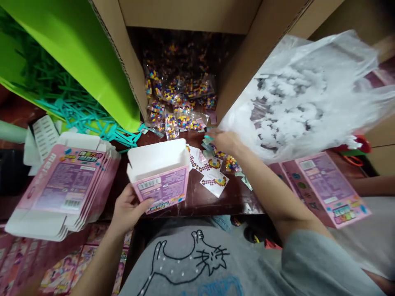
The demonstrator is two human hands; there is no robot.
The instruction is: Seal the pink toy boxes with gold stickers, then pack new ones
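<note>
My left hand (130, 206) grips a pink and white carton (163, 187) by its near left corner, thumb on the printed side. The carton's white inside faces up and away from me, with its upper end open. Over at the right, my right hand (222, 142) reaches down to small plastic packets (207, 141) on the dark red table. Its fingertips are partly hidden and blurred, so what they hold is unclear. Just below that hand lies a bag of coloured beads (231, 163). Between the hands are several printed pattern cards (215, 181).
A stack of flattened cartons (69, 181) lies at left, near teal plastic strips (92, 119) spilling from a green bin (101, 82). Cardboard walls flank bagged beads (182, 92) at the back. At right are a plastic bag of white pieces (296, 98) and another pink carton (331, 185).
</note>
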